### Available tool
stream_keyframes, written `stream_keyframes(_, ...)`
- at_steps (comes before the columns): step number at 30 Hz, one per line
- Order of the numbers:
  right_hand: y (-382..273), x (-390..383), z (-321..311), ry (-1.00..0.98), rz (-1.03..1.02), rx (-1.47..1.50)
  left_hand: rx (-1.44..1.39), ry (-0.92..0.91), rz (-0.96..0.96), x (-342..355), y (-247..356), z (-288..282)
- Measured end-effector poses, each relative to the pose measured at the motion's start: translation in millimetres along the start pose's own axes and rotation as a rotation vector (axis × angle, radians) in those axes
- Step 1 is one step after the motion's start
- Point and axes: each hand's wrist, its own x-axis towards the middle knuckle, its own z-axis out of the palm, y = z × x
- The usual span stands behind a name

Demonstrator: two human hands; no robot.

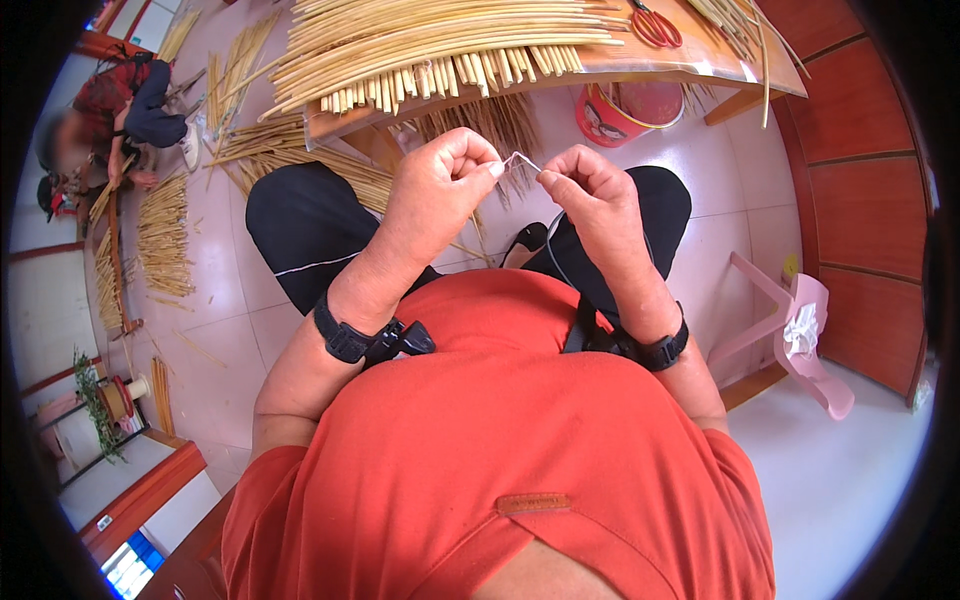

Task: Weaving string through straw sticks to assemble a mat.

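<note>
A thin white string (521,155) stretches in a bent, partly looped line between my two hands, above my knees. My left hand (440,190) pinches one part of it between thumb and forefinger. With a similar pinch, my right hand (598,200) grips the other part, a short gap away. Just beyond the hands stands a wooden table (640,75), its near edge piled with pale straw-coloured stalks (440,45). Red-handled scissors (657,28) lie on the table to the right of the pile.
A red bucket (610,125) stands under the table. More stalks (165,235) are spread on the tiled floor at left, where another person (110,120) crouches. A pink plastic stool (790,320) is at right, near reddish wooden cabinets (865,190).
</note>
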Motion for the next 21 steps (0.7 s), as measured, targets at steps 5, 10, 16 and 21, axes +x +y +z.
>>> stream_keyframes(5, -2.0, 3.8, -9.3, 0.132, -0.046, -0.17, 0.116, 0.154, 0.057, 2.5, 3.1, -11.1)
stream_keyframes(10, -3.9, 3.8, -10.6, 0.08, 0.022, -0.106, 0.182, 0.129, 0.086, 5.5, 3.0, -14.7)
stream_keyframes(16, -5.0, 3.4, -3.9, 0.052, 0.035, -0.025, 0.078, 0.074, 0.088, 10.5, 3.1, -5.9)
stream_keyframes(21, -3.4, 2.4, -0.6, 0.042, -0.064, -0.086, 0.153, 0.021, 0.056, 16.1, -0.7, -1.1)
